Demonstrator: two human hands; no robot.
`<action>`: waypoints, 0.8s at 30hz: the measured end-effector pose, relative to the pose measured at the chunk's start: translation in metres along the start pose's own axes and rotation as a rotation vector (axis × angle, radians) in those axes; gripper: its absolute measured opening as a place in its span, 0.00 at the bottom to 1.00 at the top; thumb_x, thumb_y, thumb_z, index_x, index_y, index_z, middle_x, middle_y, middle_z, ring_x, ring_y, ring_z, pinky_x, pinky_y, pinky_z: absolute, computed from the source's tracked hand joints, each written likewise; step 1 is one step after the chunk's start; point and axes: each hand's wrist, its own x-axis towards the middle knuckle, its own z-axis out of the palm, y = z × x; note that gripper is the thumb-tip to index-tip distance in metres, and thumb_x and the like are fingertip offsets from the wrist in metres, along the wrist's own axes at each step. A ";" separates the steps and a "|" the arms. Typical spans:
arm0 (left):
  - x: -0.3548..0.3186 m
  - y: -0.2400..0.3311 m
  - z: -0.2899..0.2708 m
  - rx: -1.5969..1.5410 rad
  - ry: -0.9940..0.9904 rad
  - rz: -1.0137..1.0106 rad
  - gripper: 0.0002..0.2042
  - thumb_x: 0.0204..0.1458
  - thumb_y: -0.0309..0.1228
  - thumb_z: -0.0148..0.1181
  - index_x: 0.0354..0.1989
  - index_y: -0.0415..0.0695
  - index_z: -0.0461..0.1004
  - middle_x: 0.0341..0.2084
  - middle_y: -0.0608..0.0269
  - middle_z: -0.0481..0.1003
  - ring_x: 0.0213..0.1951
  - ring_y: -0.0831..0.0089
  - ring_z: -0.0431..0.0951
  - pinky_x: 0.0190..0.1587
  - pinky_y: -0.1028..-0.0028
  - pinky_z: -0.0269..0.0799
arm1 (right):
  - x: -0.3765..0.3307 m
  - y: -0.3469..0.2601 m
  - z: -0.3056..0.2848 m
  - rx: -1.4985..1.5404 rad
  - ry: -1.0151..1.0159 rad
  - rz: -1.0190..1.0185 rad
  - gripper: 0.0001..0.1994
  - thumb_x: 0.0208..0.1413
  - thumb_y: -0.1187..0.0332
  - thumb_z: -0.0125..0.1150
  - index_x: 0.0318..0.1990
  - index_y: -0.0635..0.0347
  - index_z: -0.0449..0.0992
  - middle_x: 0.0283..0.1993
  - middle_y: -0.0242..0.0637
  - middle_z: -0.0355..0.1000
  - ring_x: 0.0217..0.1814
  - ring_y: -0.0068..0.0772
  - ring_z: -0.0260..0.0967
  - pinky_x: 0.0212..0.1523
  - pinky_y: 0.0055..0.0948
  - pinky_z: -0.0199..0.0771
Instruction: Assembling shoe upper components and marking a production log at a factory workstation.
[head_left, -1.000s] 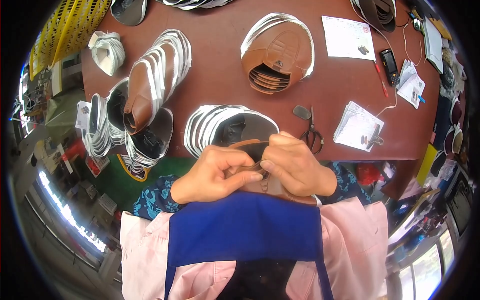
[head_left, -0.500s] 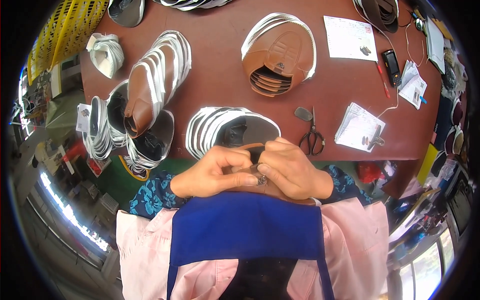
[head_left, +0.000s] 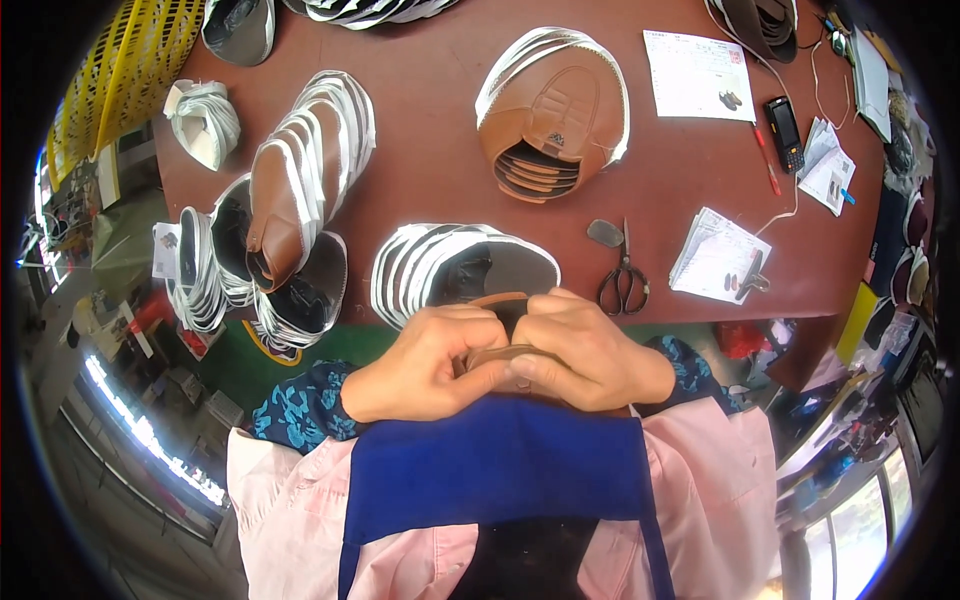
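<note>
Both my hands grip a brown leather shoe upper at the table's near edge, in front of my blue apron. My left hand is closed on its left side, thumb pressed along the top. Opposite, my right hand has its fingers curled over the edge, its thumb close to the left thumb tip. The dark opening of the upper shows between my knuckles; much of the rest is hidden by my hands. Just beyond them lies a row of nested white-edged uppers with dark linings.
Brown uppers are stacked at left and in the middle of the dark red table. Black scissors lie right of my hands. Farther right are clipped papers, a red pen and a black handheld device.
My thumbs have moved over the small metal-looking ornament on the upper, which showed before. The upper's edge is now folded between my hands. The view has shifted slightly.
</note>
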 end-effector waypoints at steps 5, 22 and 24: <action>0.006 -0.003 -0.002 0.051 0.036 -0.001 0.12 0.53 0.27 0.66 0.24 0.38 0.68 0.20 0.54 0.67 0.23 0.57 0.69 0.26 0.66 0.63 | 0.000 0.018 -0.012 0.196 -0.102 0.075 0.10 0.63 0.63 0.58 0.35 0.60 0.73 0.30 0.40 0.66 0.34 0.42 0.64 0.41 0.35 0.62; -0.003 -0.053 -0.074 -0.711 0.301 -0.106 0.35 0.49 0.26 0.69 0.67 0.34 0.62 0.57 0.57 0.73 0.58 0.68 0.74 0.61 0.68 0.68 | 0.068 0.165 -0.032 -0.962 0.625 0.058 0.09 0.47 0.69 0.67 0.36 0.54 0.74 0.37 0.34 0.66 0.42 0.39 0.65 0.40 0.36 0.63; 0.007 -0.061 -0.062 -0.711 0.496 -0.059 0.33 0.50 0.23 0.67 0.66 0.35 0.63 0.57 0.56 0.73 0.58 0.68 0.73 0.61 0.69 0.69 | 0.074 0.166 -0.027 -0.879 0.727 0.040 0.08 0.48 0.72 0.71 0.34 0.58 0.76 0.34 0.35 0.68 0.39 0.40 0.65 0.40 0.36 0.66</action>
